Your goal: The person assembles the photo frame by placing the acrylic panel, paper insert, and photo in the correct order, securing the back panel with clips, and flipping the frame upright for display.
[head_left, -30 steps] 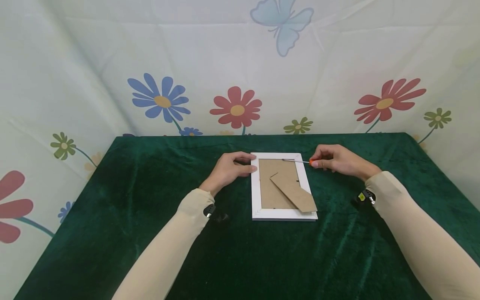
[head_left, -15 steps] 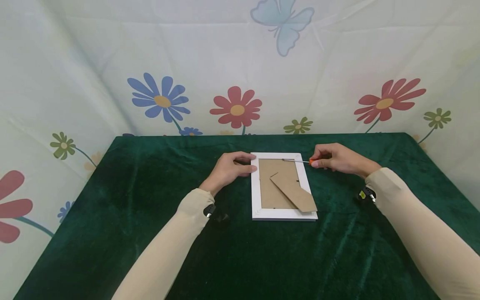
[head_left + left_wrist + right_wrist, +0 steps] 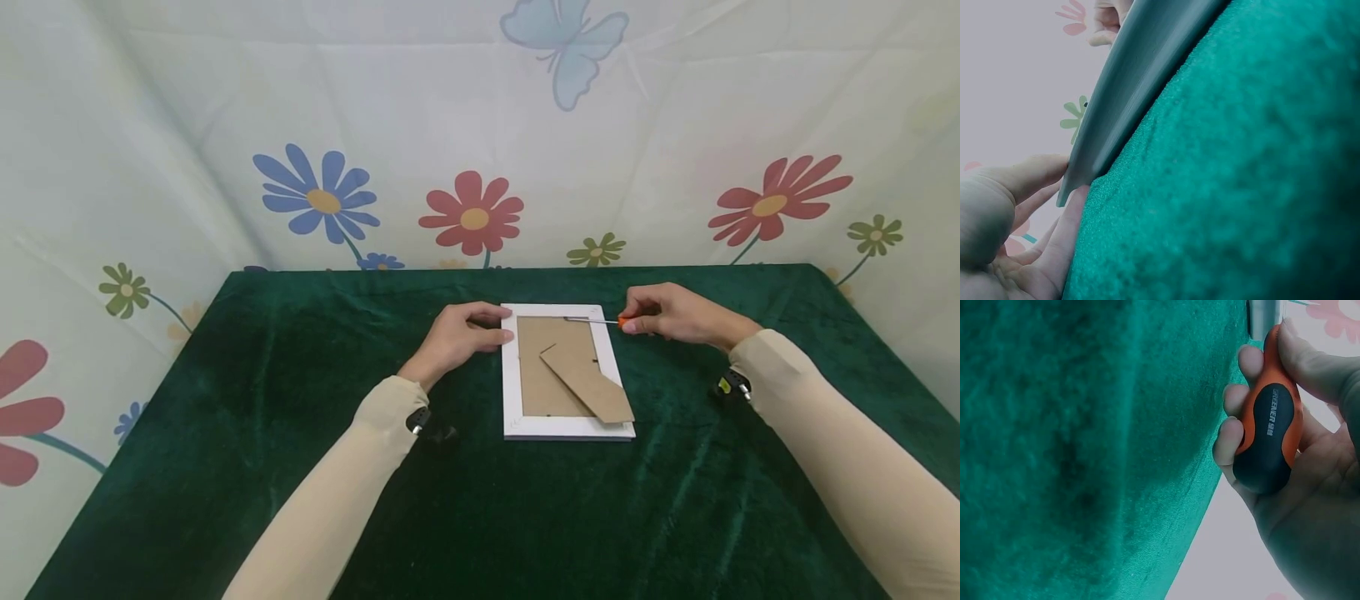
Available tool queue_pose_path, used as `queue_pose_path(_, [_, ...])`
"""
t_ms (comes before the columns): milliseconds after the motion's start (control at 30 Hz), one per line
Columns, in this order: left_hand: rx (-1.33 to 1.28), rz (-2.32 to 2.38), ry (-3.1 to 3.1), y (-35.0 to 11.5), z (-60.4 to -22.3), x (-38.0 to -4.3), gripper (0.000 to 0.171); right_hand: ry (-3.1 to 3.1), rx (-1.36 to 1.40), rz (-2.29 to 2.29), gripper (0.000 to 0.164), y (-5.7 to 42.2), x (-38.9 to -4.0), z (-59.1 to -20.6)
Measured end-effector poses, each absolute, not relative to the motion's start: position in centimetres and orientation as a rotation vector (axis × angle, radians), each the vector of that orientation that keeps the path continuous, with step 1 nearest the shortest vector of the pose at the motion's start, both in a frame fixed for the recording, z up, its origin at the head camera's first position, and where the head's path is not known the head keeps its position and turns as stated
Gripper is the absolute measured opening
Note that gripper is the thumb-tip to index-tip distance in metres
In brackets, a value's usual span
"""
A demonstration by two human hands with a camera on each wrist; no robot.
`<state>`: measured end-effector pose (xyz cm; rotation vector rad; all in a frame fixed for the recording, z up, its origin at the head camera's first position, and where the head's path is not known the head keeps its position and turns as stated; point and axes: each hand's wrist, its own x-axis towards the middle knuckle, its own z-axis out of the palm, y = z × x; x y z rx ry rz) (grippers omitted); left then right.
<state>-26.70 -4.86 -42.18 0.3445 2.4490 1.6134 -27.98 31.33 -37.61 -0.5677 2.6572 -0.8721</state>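
Observation:
A white picture frame [image 3: 512,392] lies back side up on the table, its brown backing board [image 3: 536,333] showing. A brown stand leg [image 3: 588,385] slants across the board and over the lower right of the rim. My left hand [image 3: 457,340] grips the frame's upper left edge, thumb on one face and fingers at the other in the left wrist view. In my right hand [image 3: 678,317] is a screwdriver with an orange and black handle [image 3: 1269,431], fingers curled round it. Its thin shaft [image 3: 600,322] crosses the right rim, and the tip overlaps the board's top edge.
Dark green velvet cloth [image 3: 300,375] covers the table. Behind the table's far edge hangs a pale backdrop [image 3: 420,100] printed with flowers and a butterfly. Small dark tabs [image 3: 596,361] sit along the inner rim of the frame.
My right hand and forearm have risen very slightly, while the screwdriver tip stays at the board's top edge. My left hand and the picture frame keep their places.

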Motion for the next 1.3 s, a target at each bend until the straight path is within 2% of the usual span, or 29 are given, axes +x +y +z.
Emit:
queue_pose_path(633, [0.339, 1.604, 2.459, -4.9, -42.2, -26.9, 0.041, 2.721, -0.647, -0.752, 0.011, 30.5, -27.8, -36.8])
queue_pose_path(1300, [0.344, 1.622, 2.444, -4.8, -42.4, -26.8, 0.042, 2.726, -0.611, -0.705, 0.015, 30.1, -27.5, -37.0])
